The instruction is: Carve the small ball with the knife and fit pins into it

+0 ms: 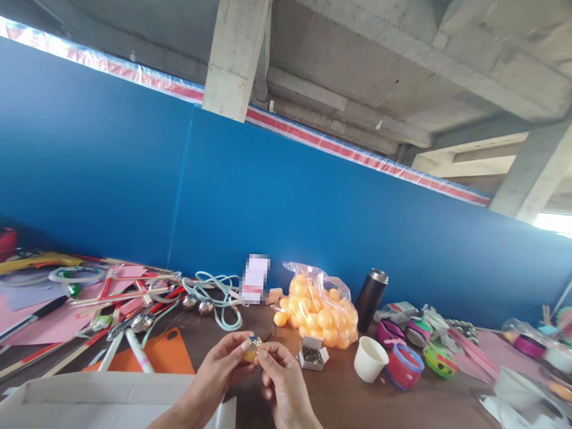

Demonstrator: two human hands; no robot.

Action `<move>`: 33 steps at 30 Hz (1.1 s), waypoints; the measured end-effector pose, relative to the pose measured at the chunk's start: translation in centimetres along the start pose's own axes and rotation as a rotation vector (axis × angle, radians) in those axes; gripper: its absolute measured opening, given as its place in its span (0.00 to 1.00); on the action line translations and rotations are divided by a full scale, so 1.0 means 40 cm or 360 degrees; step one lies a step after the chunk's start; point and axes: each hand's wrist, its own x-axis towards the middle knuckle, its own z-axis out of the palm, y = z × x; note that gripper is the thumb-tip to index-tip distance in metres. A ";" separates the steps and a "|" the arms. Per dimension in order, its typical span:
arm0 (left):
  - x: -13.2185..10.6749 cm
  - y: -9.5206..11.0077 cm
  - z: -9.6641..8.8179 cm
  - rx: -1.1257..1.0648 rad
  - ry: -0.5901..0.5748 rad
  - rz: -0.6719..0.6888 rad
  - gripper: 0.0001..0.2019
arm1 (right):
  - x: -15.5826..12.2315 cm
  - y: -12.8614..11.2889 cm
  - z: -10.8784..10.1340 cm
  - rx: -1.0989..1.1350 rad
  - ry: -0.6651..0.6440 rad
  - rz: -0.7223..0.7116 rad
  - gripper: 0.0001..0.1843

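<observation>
Between the thumb and fingers of my left hand [227, 362] is a small orange ball [252, 349], its upper part covered with shiny silver bits. My right hand [279, 371] is closed in a pinch against the ball's right side; whatever its fingertips hold is too small to make out. Just right of my hands stands a small open white box [312, 358] filled with little metal pieces. Behind it, a clear plastic bag [323, 309] is full of orange balls, with a loose orange ball [280, 318] at its left edge.
A cream paper cup [371, 359], a black bottle [371, 299] and a red-blue tape roll [404, 367] stand to the right. Leftward lie silver-covered balls [206, 307], pale blue cord [226, 319], sticks and an orange sheet [168, 354]. A white sheet-like surface [96, 399] is in front.
</observation>
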 end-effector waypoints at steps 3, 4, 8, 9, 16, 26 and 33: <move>0.006 -0.006 -0.011 -0.0009 -0.0058 0.0019 0.12 | 0.001 0.000 0.000 -0.0017 0.0005 0.0005 0.11; 0.007 -0.006 -0.012 -0.0009 -0.0054 0.0018 0.12 | 0.001 0.000 0.000 -0.0022 0.0006 0.0003 0.11; 0.007 -0.006 -0.012 -0.0015 -0.0025 -0.0005 0.13 | 0.000 0.003 -0.001 -0.0047 0.0004 -0.0007 0.11; 0.006 -0.005 -0.011 -0.0016 -0.0023 -0.0004 0.13 | 0.000 0.004 -0.001 -0.0053 0.0002 -0.0008 0.11; 0.006 -0.004 -0.009 0.0010 -0.0022 -0.0016 0.12 | 0.002 0.004 -0.002 -0.0126 0.0004 -0.0011 0.12; 0.005 -0.006 -0.001 0.0013 0.0072 0.0010 0.13 | 0.005 0.013 -0.006 -0.0272 0.0039 -0.0013 0.16; 0.014 -0.017 -0.013 0.0042 0.0033 0.0027 0.13 | 0.010 0.014 -0.003 -0.0365 0.0090 -0.0046 0.20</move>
